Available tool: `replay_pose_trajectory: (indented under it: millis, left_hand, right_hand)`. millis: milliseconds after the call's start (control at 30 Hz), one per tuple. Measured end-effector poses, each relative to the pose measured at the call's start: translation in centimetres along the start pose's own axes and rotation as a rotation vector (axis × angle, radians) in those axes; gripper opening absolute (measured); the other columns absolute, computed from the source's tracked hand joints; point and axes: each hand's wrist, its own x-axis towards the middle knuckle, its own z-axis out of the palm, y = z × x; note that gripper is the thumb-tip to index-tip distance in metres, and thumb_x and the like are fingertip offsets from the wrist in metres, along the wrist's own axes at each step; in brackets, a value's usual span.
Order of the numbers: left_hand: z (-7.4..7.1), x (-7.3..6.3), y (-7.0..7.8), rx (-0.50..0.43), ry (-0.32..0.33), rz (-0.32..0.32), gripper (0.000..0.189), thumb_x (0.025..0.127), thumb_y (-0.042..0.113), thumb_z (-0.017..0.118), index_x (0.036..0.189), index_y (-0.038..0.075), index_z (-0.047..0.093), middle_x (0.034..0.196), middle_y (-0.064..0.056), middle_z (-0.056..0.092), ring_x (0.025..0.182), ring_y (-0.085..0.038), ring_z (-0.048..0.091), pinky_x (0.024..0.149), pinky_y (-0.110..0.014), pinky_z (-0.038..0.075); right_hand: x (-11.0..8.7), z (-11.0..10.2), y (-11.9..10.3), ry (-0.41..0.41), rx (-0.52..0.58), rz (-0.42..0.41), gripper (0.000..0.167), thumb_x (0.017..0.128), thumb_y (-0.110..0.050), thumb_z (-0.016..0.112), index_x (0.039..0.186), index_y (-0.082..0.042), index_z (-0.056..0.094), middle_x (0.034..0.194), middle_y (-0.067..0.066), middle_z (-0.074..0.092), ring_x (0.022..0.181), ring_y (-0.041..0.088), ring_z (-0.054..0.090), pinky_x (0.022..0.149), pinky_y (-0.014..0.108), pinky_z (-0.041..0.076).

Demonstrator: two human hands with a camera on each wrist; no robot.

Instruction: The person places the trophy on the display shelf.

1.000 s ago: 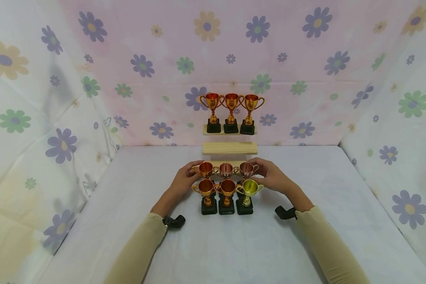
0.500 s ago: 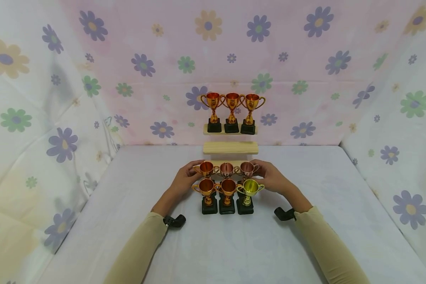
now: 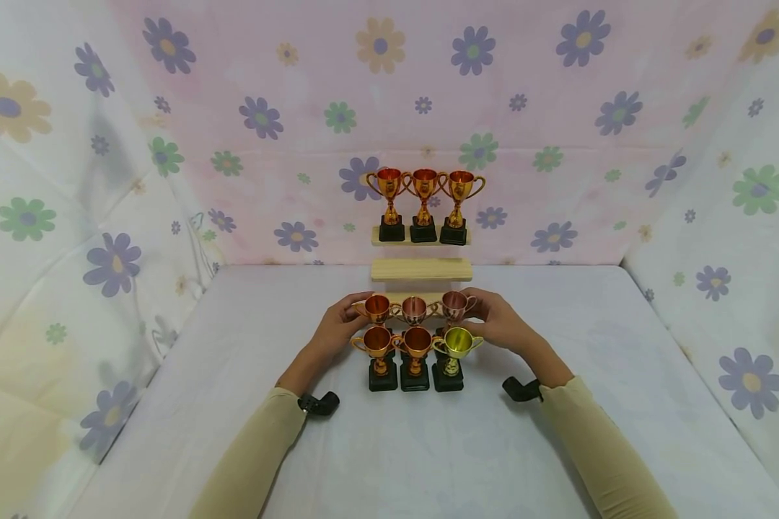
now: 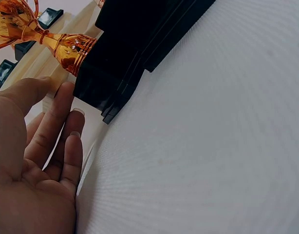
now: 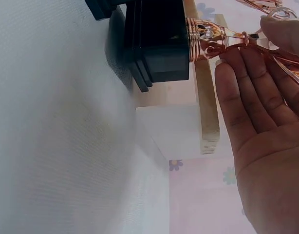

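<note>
My right hand (image 3: 503, 324) holds a rose-gold trophy cup (image 3: 455, 306) at the right end of the second row, thumb at its handle and fingers behind its stem. In the right wrist view its black base (image 5: 161, 44) is beside a wooden board (image 5: 208, 102). At the row's left end, my left hand (image 3: 334, 328) pinches the end of the stand's low wooden board (image 4: 57, 78), close to a copper-orange trophy (image 4: 71, 51). Between the hands stands another rose-gold trophy (image 3: 413, 310). In front are two copper trophies (image 3: 377, 342) and a yellow-gold trophy (image 3: 457, 342).
Three golden-orange trophies (image 3: 424, 187) stand on the top board of the stepped wooden stand. Its middle board (image 3: 422, 270) is bare. A white cloth (image 3: 415, 454) covers the table, and flowered fabric walls (image 3: 422, 79) enclose the back and sides.
The rose-gold trophy in my right hand has shifted slightly right and away from me. My left hand and the other trophies stay in place.
</note>
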Motion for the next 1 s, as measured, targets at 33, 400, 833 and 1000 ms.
replay_pose_trajectory:
  millis: [33,400,833,1000]
  left_hand:
    - [0.0,0.0,0.0,-0.002,0.001,0.0,0.048,0.106,0.018,0.068,0.153,0.02,0.056,0.127,-0.008,0.077,0.12,-0.023,0.07,0.108,-0.046,0.051]
    - [0.0,-0.1,0.2,0.007,0.0,-0.01,0.049,0.106,0.018,0.068,0.153,0.022,0.056,0.126,-0.007,0.077,0.125,-0.026,0.069,0.113,-0.053,0.046]
    - [0.0,0.0,0.0,0.02,0.003,0.006,0.049,0.106,0.018,0.068,0.154,0.018,0.055,0.127,-0.008,0.077,0.121,-0.023,0.07,0.105,-0.041,0.053]
    - [0.0,-0.1,0.1,0.034,0.005,-0.007,0.049,0.106,0.02,0.068,0.154,0.02,0.055,0.127,-0.007,0.077,0.122,-0.023,0.07,0.108,-0.044,0.052]
  right_hand:
    - [0.0,0.0,0.0,0.004,0.0,-0.001,0.037,0.093,0.003,0.077,0.128,-0.001,0.066,0.12,0.015,0.072,0.107,0.029,0.072,0.101,0.058,0.055]
    - [-0.2,-0.7,-1.1,0.027,0.01,-0.048,0.04,0.094,0.001,0.078,0.131,0.0,0.064,0.115,0.013,0.071,0.104,0.021,0.072,0.096,0.039,0.059]
    - [0.0,-1.7,-2.4,0.047,0.023,-0.047,0.039,0.095,0.0,0.077,0.132,0.0,0.063,0.115,0.015,0.072,0.105,0.02,0.073,0.094,0.029,0.059]
    - [0.6,-2.3,-3.0,0.061,0.051,-0.04,0.041,0.094,0.0,0.078,0.133,0.0,0.062,0.114,0.015,0.071,0.106,0.02,0.073,0.095,0.028,0.058]
